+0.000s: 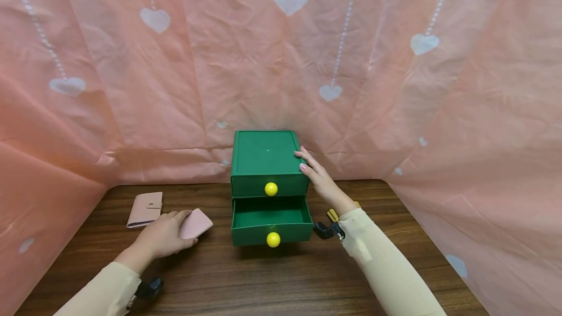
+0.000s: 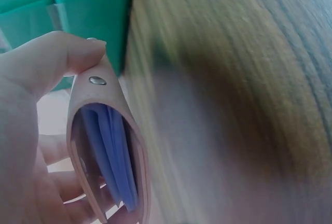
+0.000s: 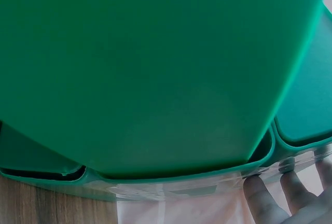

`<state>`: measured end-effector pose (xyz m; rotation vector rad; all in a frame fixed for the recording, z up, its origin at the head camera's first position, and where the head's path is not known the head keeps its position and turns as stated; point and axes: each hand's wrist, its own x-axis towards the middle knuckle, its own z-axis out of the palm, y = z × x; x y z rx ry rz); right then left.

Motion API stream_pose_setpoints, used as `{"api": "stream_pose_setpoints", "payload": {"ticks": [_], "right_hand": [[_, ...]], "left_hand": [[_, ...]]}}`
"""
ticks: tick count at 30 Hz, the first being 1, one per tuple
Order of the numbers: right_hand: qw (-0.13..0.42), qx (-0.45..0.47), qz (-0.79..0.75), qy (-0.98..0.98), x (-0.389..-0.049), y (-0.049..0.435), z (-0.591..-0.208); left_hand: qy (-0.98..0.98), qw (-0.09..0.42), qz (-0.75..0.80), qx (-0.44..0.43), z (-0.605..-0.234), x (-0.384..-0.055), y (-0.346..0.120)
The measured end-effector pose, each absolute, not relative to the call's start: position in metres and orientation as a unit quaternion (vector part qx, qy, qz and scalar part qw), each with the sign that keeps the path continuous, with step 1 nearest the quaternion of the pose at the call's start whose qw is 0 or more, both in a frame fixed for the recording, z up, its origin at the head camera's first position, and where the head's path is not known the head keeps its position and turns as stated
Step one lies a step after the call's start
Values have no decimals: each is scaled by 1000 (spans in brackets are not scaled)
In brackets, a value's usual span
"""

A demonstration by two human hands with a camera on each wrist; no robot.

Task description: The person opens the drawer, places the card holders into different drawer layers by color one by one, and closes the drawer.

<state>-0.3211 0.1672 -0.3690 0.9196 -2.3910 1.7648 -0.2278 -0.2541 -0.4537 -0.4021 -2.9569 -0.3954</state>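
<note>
My left hand [image 1: 164, 235] grips a pink card holder [image 1: 195, 224] just above the table, left of the green drawer cabinet [image 1: 265, 152]. In the left wrist view, bluish plastic sleeves [image 2: 111, 149] show inside it, and the thumb presses near its metal snap [image 2: 97, 80]. A second pink card holder [image 1: 145, 208] with a snap strap lies beyond that hand. Below the top drawer, a pulled-out drawer [image 1: 272, 233] with a yellow knob [image 1: 273, 239] shows a bare inside. My right hand [image 1: 322, 179] rests with extended fingers on the cabinet's upper right edge.
Yellow-handled things [image 1: 332, 215] lie on the table right of the cabinet, mostly hidden by the right wrist. The wooden table [image 1: 210, 282] is enclosed by a pink curtain [image 1: 197, 87] with white hearts, close behind the cabinet.
</note>
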Motion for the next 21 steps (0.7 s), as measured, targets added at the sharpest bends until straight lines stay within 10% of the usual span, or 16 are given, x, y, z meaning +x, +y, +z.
{"api": "stream_pose_setpoints", "payload": {"ticks": [21], "right_hand": [[17,292,560,-775,-321,167,-369]], "left_hand": [[-964,93,-138,-206,-406,-209,-243]]}}
